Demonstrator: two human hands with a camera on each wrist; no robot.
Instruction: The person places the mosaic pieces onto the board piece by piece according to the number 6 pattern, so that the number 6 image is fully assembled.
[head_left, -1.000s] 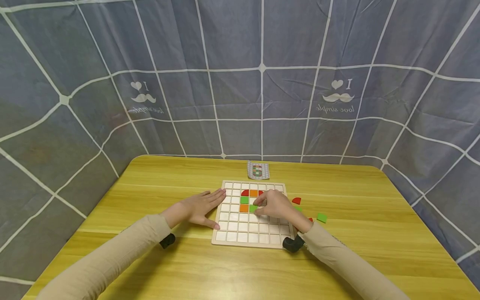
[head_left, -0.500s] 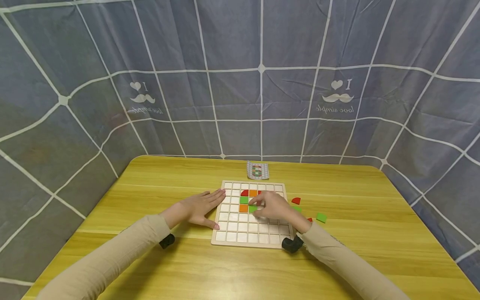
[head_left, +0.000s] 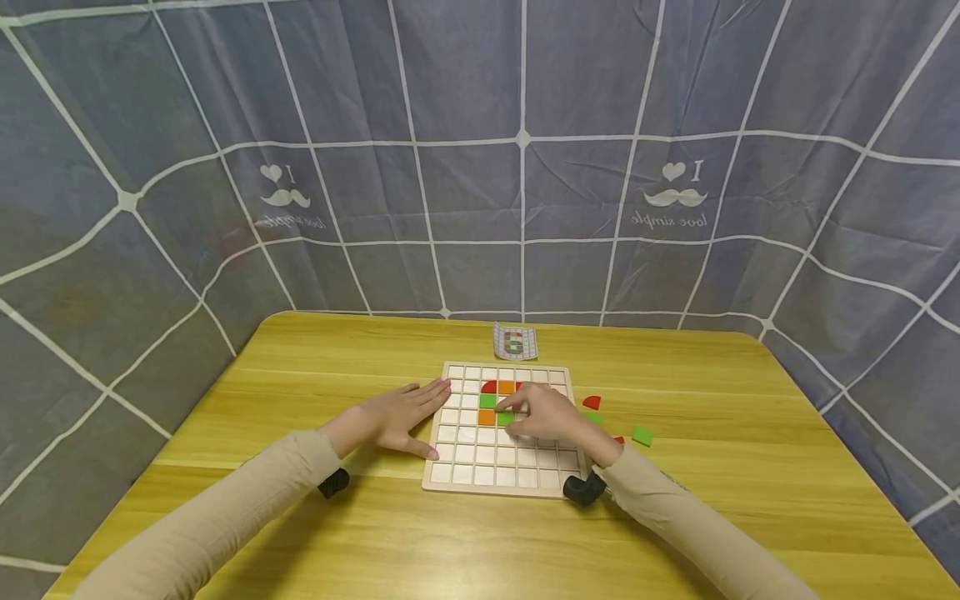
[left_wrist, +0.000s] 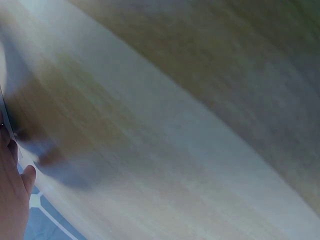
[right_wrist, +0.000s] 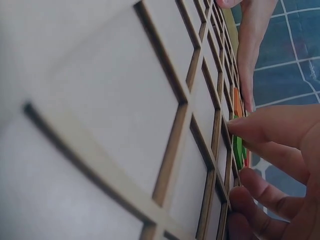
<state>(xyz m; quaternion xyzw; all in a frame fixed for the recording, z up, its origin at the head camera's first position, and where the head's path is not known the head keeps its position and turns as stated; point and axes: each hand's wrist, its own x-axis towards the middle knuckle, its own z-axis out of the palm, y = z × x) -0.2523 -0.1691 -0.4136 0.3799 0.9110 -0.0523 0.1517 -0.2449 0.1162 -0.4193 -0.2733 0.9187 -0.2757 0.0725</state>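
A wooden grid board (head_left: 454, 473) lies on the table with coloured tiles in some cells. My left hand (head_left: 401, 418) rests spread at its left edge, fingertips and thumb on the rim. My right hand (head_left: 546, 412) reaches over the board, its thumb and index finger at a green square tile (head_left: 505, 418), pinching it at its cell. Beside that tile sit an orange tile (head_left: 487, 417) and another green tile (head_left: 488, 401). Above are a red quarter-round tile (head_left: 490, 387) and an orange tile (head_left: 506, 387). The right wrist view shows the thumb close against the green tile (right_wrist: 237, 150).
Right of the board lie loose tiles: a red quarter-round (head_left: 592, 402), a green square (head_left: 642, 436), and others partly behind the right hand. A small pattern card (head_left: 515, 342) lies behind the board. A grey curtain (head_left: 480, 192) stands beyond the wooden table (head_left: 360, 533).
My right hand has shifted slightly left, its index fingertip moving across the green tile to its left side. The left hand stays put at the board's edge.
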